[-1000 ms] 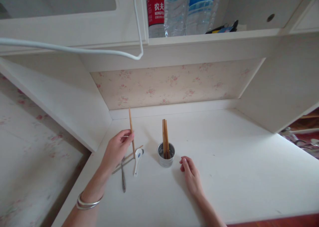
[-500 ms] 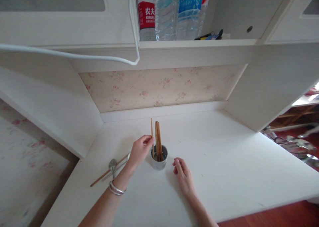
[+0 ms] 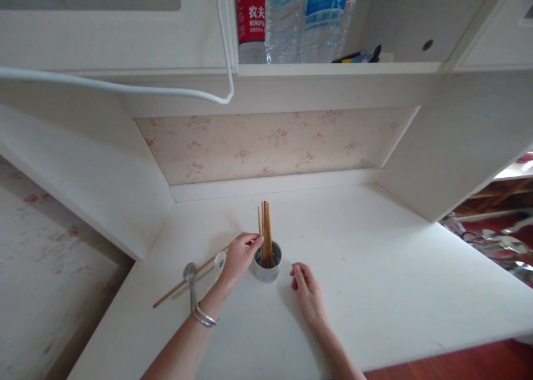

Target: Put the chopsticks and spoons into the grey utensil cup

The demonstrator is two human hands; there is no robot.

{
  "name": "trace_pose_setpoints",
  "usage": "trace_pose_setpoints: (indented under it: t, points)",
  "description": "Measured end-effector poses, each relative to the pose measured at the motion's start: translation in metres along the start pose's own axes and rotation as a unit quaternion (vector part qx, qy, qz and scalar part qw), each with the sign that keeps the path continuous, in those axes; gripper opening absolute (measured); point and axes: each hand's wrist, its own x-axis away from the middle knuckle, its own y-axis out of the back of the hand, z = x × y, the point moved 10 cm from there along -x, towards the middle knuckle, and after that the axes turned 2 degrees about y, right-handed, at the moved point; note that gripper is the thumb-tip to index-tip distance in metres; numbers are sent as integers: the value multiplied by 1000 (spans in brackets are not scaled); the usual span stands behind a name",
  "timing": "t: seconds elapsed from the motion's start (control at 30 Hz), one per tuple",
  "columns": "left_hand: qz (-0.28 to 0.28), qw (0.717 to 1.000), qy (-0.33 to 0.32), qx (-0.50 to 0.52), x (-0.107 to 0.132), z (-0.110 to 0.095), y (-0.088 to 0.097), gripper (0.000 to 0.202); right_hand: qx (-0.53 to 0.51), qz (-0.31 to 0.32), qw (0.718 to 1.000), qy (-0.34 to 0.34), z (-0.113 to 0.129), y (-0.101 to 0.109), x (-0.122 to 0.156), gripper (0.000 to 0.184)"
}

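Observation:
My left hand [image 3: 242, 254] pinches a wooden chopstick [image 3: 259, 220] whose lower part is down inside a round metal cup [image 3: 267, 274]. Several more chopsticks [image 3: 267, 230] stand bunched in that cup, close beside it. To the right of the cup, my right hand [image 3: 307, 292] rests near the desktop, its fingers curled together; whether anything is in them cannot be seen. Left of my left wrist lie a metal spoon [image 3: 190, 271], a wooden chopstick [image 3: 169, 295] and a thin metal stick [image 3: 180, 291]. A white spoon [image 3: 220, 262] is partly hidden behind my left hand.
The white desktop [image 3: 375, 269] sits between two side panels, with a flowered wall behind. Overhead, a shelf holds several plastic bottles [image 3: 285, 27]. A white cable [image 3: 166, 91] hangs across the cabinet front at left. The desk's front edge is at lower right.
My left hand has lowered the chopstick deeper into the cup and brought it closer to the bunch. My right hand has barely moved. The view has shifted slightly.

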Motion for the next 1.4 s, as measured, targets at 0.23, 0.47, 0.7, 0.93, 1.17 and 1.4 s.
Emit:
trace_pose_setpoints:
  t: [0.23, 0.47, 0.7, 0.93, 1.17, 1.4]
  points:
    - [-37, 998, 34, 23, 19, 15, 12, 42, -1, -5, 1000, 1, 2, -1, -1, 35]
    - [6, 989, 129, 76, 102, 46, 5, 30, 22, -90, 994, 56, 8, 22, 18, 32]
    - [87, 985, 132, 67, 146, 67, -16, 19, 68, 140, 941, 302, 105, -72, 69, 16]
    - [81, 990, 102, 45, 149, 62, -9, 15, 339, 317, 797, 386, 172, -213, 66, 23]
    - [92, 985, 116, 88, 156, 61, -1, 25, 490, 374, 675, 405, 151, -295, 34, 16]
    - [90, 982, 113, 123, 154, 64, 3, 21, 541, 415, 590, 432, 140, -332, 30, 15]
